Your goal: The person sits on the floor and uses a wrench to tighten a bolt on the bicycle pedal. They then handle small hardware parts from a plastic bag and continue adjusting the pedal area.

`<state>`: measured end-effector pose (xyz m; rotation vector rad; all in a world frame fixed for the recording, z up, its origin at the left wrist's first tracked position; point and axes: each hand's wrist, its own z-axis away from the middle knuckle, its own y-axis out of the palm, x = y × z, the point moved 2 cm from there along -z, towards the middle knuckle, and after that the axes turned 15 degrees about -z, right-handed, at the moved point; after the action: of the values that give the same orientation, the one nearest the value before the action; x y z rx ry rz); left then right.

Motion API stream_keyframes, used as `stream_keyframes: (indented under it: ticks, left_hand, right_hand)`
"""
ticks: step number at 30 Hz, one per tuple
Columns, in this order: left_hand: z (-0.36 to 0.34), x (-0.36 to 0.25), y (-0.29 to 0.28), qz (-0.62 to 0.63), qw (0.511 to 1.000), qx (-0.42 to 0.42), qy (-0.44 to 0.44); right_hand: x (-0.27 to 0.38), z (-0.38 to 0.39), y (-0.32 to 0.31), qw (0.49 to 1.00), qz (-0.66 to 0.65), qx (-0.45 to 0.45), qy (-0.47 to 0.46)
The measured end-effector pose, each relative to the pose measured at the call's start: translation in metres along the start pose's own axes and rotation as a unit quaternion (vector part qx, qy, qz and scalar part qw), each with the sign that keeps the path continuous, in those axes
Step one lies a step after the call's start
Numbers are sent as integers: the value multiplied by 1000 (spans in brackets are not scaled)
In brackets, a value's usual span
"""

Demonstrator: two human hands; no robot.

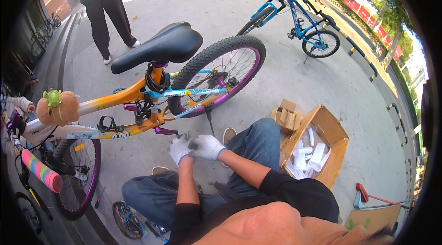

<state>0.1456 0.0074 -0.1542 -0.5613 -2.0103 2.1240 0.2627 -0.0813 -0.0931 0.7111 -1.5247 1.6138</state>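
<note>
My left hand (180,150), in a white glove, is below the purple pedal (165,131) of an orange bicycle (129,93), with its fingers bent around something small I cannot make out. My right hand (206,148), also gloved, is just beside it with fingers curled close to the left one; what they hold is hidden. The bicycle stands across in front of me, with a black saddle (156,45), a purple-rimmed rear wheel (251,63), light blue rear tubes and a brown plush toy (57,108) near the handlebar.
A cardboard box of white packing pieces (336,134) lies at my right, near a dustpan (361,194). A person (99,5) stands beyond the bicycle; another person's hand (30,108) is at the left. A blue bicycle (313,35) stands behind. Tools (129,219) and steps (69,47) are at the left.
</note>
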Motion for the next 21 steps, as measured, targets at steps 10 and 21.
stream_keyframes:
  ticks: [10,21]
  left_hand:
    - [14,19,70,79,992,84,-56]
    - [22,24,59,112,989,86,-33]
  right_hand:
    - [-15,4,24,993,98,62,8]
    - [-36,-4,33,999,-15,-41,7]
